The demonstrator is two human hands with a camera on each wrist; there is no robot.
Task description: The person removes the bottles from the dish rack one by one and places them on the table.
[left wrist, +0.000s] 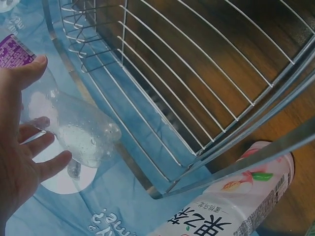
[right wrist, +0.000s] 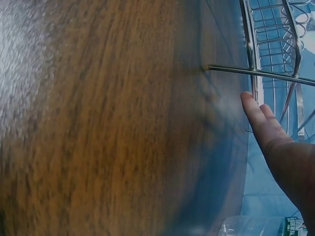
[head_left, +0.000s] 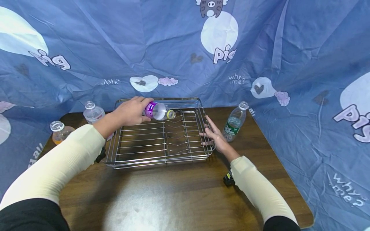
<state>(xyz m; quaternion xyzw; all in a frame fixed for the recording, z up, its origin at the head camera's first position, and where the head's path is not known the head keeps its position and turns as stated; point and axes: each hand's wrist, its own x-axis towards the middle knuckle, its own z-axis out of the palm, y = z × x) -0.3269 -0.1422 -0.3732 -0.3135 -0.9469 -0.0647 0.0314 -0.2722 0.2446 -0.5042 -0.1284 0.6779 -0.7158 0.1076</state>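
Note:
My left hand (head_left: 133, 111) grips a clear plastic bottle (head_left: 159, 111) with a purple label and a yellow ring at its neck. The bottle lies almost on its side above the metal wire dish rack (head_left: 160, 159), its neck pointing right. In the left wrist view, thumb and fingers lie on both sides of the bottle (left wrist: 74, 128). At the rack's right end is my right hand (head_left: 216, 136), its fingers extended against the wire side. The right wrist view shows those straight fingers (right wrist: 256, 115) beside the rack's frame.
A green-labelled bottle (head_left: 234, 122) stands right of the rack, near my right hand. Left of it are a clear bottle (head_left: 93, 113) and an orange-labelled bottle (head_left: 60, 131). A pink-and-white-labelled bottle (left wrist: 236, 196) shows beside the rack. Blue printed cloth (head_left: 173, 48) hangs behind the wooden table (head_left: 173, 192).

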